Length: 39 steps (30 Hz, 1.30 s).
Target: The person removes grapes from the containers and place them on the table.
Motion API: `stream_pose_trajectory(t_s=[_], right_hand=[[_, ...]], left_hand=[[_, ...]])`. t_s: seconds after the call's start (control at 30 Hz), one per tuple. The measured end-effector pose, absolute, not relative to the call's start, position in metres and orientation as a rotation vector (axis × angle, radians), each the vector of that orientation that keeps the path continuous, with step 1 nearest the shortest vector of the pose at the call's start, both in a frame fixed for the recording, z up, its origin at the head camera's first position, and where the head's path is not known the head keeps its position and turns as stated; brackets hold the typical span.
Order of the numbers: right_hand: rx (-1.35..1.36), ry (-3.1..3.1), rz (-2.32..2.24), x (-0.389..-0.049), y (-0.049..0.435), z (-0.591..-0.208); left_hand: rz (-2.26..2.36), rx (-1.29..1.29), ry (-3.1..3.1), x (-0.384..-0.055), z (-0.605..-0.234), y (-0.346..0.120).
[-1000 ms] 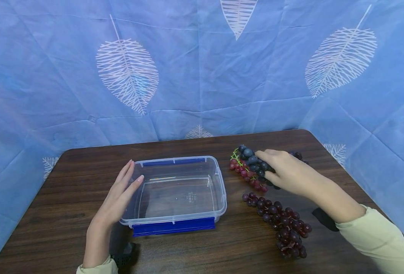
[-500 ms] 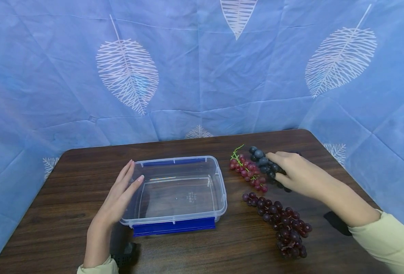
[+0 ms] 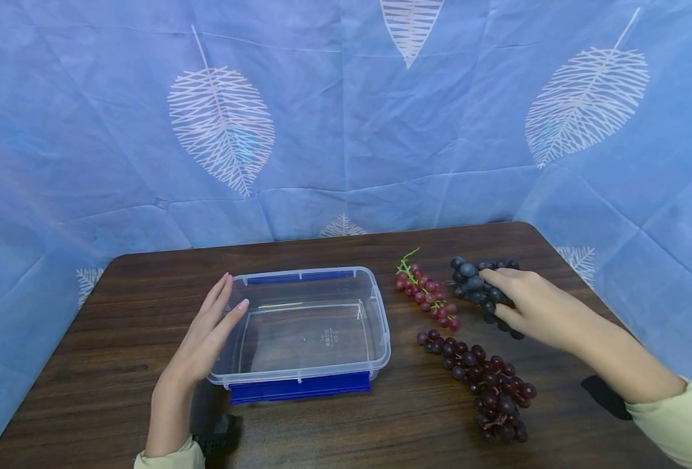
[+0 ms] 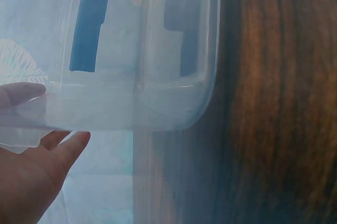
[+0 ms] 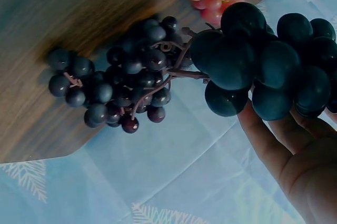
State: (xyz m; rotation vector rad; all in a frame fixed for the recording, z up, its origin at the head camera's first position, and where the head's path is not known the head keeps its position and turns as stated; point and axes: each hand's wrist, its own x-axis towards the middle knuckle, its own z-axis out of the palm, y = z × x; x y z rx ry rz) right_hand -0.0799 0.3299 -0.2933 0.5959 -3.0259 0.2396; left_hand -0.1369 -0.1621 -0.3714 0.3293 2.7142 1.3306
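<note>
In the head view my right hand grips a bunch of black grapes, just right of a small bunch of red grapes with a green stem. The right wrist view shows the black grapes close up, with fingertips against them. Another dark bunch lies on the table beyond, mostly hidden behind the held one in the head view. My left hand rests at the left rim of a clear plastic container, fingers fairly straight, thumb over the inside. No fruit lies in the container.
A larger bunch of dark red grapes lies in front of the red ones. Blue clip flaps hang along the container's long sides. A blue leaf-print cloth stands behind the brown wooden table.
My right hand has moved right with the black grapes, from overlapping the red bunch to beside it, uncovering the red grapes. My left hand stays at the container.
</note>
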Motion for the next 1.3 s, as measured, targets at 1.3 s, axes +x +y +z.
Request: stream_pose_trajectory(t_s=[1.3], right_hand=[[0.402,-3.162,0.180,-0.047,0.384,-0.326]], left_hand=[[1.351,0.332,2.700,-0.137,-0.372,-0.162]])
